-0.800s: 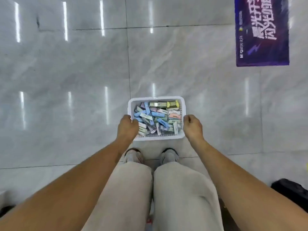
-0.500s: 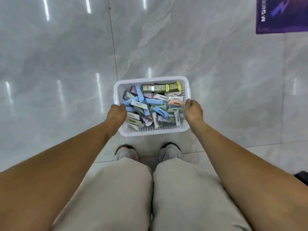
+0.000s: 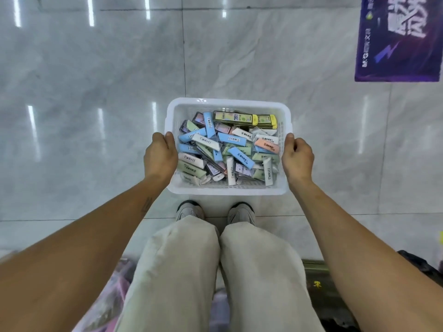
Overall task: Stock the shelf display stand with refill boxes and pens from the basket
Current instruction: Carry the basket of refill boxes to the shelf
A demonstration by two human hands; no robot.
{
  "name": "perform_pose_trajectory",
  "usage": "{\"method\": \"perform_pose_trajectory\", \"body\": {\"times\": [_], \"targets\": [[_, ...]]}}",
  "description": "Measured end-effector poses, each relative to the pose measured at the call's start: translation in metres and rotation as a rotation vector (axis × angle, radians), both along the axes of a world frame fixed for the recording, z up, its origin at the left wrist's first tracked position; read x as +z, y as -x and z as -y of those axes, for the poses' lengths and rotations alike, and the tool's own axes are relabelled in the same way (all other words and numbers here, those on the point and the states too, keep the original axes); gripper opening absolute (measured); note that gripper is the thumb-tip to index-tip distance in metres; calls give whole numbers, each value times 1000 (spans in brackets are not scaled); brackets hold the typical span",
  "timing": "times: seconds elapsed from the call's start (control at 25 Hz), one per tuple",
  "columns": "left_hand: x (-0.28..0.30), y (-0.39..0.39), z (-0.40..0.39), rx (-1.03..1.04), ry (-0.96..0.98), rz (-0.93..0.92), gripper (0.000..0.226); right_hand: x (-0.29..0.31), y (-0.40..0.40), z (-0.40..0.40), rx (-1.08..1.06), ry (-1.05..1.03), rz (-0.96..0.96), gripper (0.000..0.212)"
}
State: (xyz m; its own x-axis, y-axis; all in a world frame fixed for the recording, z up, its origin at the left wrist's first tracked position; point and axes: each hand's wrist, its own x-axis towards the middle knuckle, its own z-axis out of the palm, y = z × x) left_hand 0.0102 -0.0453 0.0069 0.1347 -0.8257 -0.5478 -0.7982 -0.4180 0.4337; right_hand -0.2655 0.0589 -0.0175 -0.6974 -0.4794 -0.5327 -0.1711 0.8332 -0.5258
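Nearest, pale trouser legs (image 3: 215, 271) fill the bottom of the view, with grey shoes (image 3: 190, 209) planted on a marble-look floor (image 3: 72, 116). A black bag (image 3: 422, 267) lies at lower right; pinkish packaging (image 3: 115, 291) shows at lower left, too blurred to read. Both bare forearms reach forward. Left hand (image 3: 160, 156) grips the left rim of the white plastic basket (image 3: 227, 103), thumb hooked over the edge, fingers under and out of sight. Right hand (image 3: 297, 156) holds the right rim the same way. Basket is held over the floor just ahead of the shoes. Inside: a loose heap of small refill boxes (image 3: 239, 158), blue, green, white, peach; a yellow-green pack (image 3: 244, 118) lies along the far wall. Further off, purple floor sticker (image 3: 400, 39) at upper right.
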Motion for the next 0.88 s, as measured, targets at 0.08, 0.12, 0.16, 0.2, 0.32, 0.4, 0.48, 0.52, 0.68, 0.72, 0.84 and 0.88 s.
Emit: {"method": "perform_pose_trajectory", "body": {"times": [0.08, 0.12, 0.16, 0.2, 0.32, 0.4, 0.48, 0.52, 0.68, 0.72, 0.84, 0.88], "targets": [[58, 4, 10, 34, 65, -26, 39, 60, 6, 13, 37, 38, -37, 46], [89, 7, 18, 60, 91, -46, 39, 92, 8, 21, 54, 58, -46, 47], [122, 9, 26, 85, 122, -60, 39, 125, 11, 30, 72, 77, -58, 48], [152, 11, 35, 105, 151, -71, 39, 155, 14, 39, 82, 99, -72, 48], [229, 22, 61, 128, 187, -89, 41, 233, 26, 69, 76, 163, -93, 50], [270, 28, 81, 132, 203, -75, 41, 274, 34, 93, 97, 182, -108, 51], [306, 35, 109, 150, 229, -80, 41, 313, 43, 126, 99, 202, -103, 52], [320, 37, 125, 158, 248, -83, 42, 329, 46, 144, 100, 217, -109, 53], [358, 47, 200, 188, 289, -131, 43, 379, 60, 226, 106, 265, -167, 56], [365, 50, 220, 189, 300, -143, 43, 389, 62, 246, 117, 267, -185, 57], [390, 60, 302, 186, 306, -176, 43, 417, 70, 322, 97, 268, -221, 57], [399, 64, 331, 174, 308, -178, 43, 426, 73, 346, 85, 263, -226, 57]]}}
